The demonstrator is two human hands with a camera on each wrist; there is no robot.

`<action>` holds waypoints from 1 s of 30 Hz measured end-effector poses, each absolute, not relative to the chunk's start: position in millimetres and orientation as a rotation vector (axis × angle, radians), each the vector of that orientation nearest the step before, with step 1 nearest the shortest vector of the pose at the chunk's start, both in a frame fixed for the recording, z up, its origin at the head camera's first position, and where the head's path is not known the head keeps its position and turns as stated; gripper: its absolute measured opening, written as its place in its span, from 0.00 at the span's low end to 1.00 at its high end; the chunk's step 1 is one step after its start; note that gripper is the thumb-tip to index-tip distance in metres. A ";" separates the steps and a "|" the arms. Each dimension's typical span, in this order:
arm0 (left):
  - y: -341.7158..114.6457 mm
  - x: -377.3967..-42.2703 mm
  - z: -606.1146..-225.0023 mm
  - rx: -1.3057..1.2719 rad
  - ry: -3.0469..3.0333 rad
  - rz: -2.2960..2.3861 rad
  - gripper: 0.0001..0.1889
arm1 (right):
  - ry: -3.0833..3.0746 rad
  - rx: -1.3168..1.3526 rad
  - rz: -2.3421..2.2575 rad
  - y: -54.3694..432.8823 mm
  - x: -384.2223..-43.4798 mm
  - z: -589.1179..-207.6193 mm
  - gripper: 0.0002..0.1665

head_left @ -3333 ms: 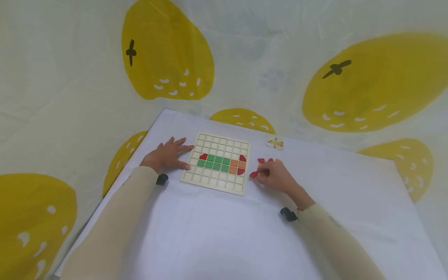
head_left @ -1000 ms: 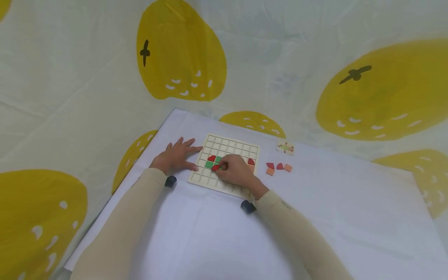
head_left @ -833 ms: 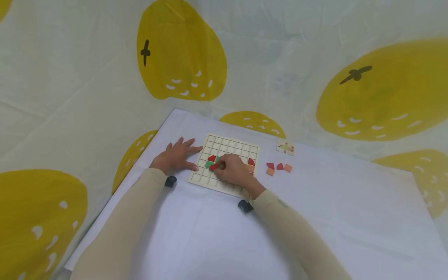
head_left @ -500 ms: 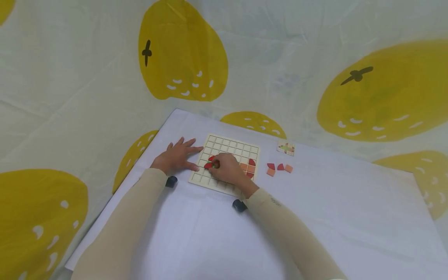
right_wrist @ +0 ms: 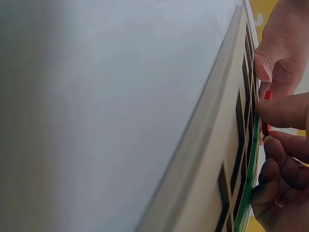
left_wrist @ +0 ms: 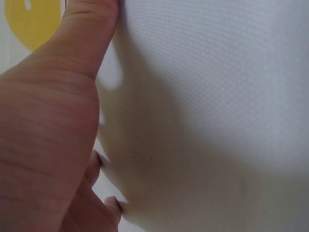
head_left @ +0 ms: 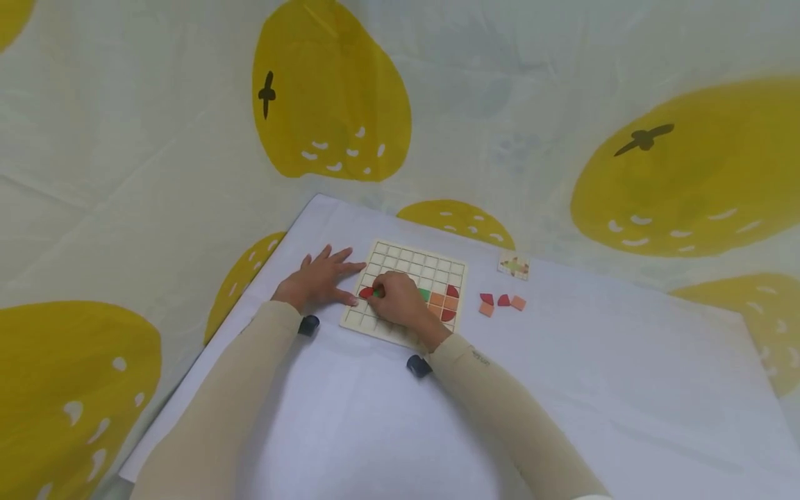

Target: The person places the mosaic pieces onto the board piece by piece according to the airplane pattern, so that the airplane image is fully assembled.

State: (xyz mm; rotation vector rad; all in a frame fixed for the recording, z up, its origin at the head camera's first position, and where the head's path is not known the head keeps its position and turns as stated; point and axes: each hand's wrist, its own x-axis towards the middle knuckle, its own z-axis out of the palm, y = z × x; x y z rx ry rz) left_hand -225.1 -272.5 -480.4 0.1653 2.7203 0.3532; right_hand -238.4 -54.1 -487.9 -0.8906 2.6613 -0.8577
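In the head view, a pale square grid board point(head_left: 417, 258) lies on the white table. Green tiles point(head_left: 423, 294), orange tiles point(head_left: 437, 299) and red quarter-circle tiles point(head_left: 448, 315) fill some middle cells. My right hand point(head_left: 401, 300) pinches a red tile point(right_wrist: 268, 95) between thumb and finger over the board's left side, hiding several cells. The right wrist view shows this tile standing on edge near the grid. My left hand point(head_left: 317, 281) rests with spread fingers beside the board's left edge; its thumb and index fingertip are at that edge. The left wrist view shows its thumb point(left_wrist: 91, 29) extended.
Right of the board lie loose red quarter-circle tiles point(head_left: 504, 300) and orange square tiles point(head_left: 518, 303). A small patterned card point(head_left: 514, 265) lies near the table's back edge. A cloth with yellow fruit prints point(head_left: 331, 90) hangs behind.
My right hand took a red tile from the loose pieces right of the board, carried it left over the board, and moved it to the far left cells. My left hand stayed beside the board.
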 end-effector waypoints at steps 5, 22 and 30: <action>-270.0 -224.9 -479.4 0.170 2.715 0.349 0.49 | 2.694 -0.876 -0.844 -56.0 -237.7 -488.8 0.13; -269.6 -223.5 -476.7 0.120 2.718 0.329 0.48 | 2.674 -0.776 -0.839 -62.9 -234.7 -487.8 0.18; -269.9 -221.4 -476.8 0.131 2.722 0.341 0.48 | 2.691 -0.783 -0.836 -63.8 -233.3 -489.6 0.18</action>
